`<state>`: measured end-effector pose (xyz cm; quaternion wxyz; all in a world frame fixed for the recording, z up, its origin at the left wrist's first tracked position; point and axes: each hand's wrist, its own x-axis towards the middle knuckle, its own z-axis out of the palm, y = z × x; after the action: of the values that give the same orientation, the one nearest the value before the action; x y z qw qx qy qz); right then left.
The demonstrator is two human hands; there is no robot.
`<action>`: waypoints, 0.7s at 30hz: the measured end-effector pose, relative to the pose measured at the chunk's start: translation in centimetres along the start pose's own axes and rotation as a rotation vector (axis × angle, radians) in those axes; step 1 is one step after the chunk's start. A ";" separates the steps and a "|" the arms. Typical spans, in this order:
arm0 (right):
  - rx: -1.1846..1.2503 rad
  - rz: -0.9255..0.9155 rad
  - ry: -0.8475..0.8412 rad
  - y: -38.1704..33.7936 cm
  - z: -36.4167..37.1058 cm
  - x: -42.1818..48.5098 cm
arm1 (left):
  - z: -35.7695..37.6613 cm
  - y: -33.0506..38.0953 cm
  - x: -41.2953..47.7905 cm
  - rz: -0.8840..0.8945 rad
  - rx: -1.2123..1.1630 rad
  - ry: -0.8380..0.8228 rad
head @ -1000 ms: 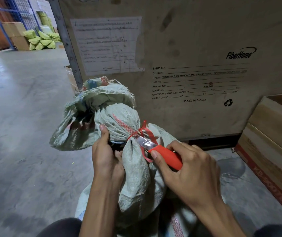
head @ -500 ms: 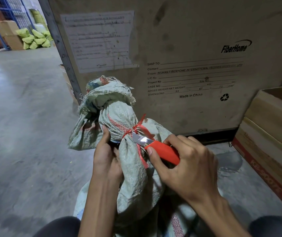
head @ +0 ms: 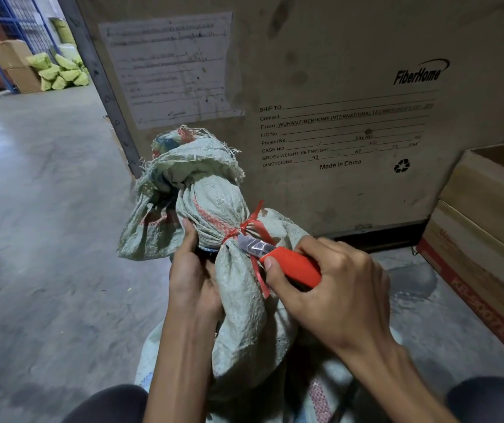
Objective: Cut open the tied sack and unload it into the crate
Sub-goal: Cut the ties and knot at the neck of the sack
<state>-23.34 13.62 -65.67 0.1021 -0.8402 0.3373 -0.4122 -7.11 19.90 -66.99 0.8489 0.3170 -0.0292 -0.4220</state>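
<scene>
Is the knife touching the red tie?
Touching. Head view: the knife tip meets the red tie at the knot on the sack, no gap showing.

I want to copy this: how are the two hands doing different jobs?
The left hand grips the neck of the sack; the right hand grips a red knife, blade at the red tie. The left thumb points up; the right thumb lies along the knife handle. Both are curled around something.

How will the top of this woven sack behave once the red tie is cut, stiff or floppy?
Probably floppy: the sack droops in folds above the red tie. It will likely splay open, since only the tie and the left hand hold the neck bunched. Its frayed rim may shed threads.
</scene>
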 end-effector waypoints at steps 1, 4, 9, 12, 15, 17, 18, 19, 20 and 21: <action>-0.005 0.003 -0.002 -0.1 0.0 0.0 | 0.0 0.0 0.0 0.005 -0.004 -0.004; -0.009 0.015 -0.002 -0.2 0.0 0.0 | 0.0 0.1 -0.1 0.011 -0.008 -0.021; -0.025 0.022 -0.006 0.0 0.0 -0.1 | 0.4 0.0 -0.3 0.011 -0.005 -0.003; -0.022 0.003 0.013 0.1 0.0 -0.2 | 0.5 0.0 -0.4 0.022 -0.007 0.009; -0.003 -0.036 0.063 0.2 0.1 -0.1 | 0.5 -0.2 -0.2 0.088 0.041 0.038; -0.003 -0.056 0.090 0.3 0.2 -0.1 | 0.7 -0.2 -0.3 0.133 0.087 0.053; -0.004 -0.064 0.104 0.3 0.2 -0.1 | 0.8 -0.2 -0.4 0.154 0.110 0.048; -0.003 -0.071 0.118 0.4 0.3 -0.1 | 0.9 -0.1 -0.6 0.177 0.133 0.038; -0.002 -0.079 0.133 0.4 0.3 -0.1 | 1.0 -0.1 -0.8 0.202 0.163 0.033; 0.001 -0.088 0.148 0.5 0.4 -0.2 | 1.2 0.0 -1.1 0.235 0.207 0.040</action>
<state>-23.30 13.32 -66.27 0.0589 -0.8215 0.3063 -0.4773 -8.17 20.12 -65.81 0.8557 0.4055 -0.0924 -0.3079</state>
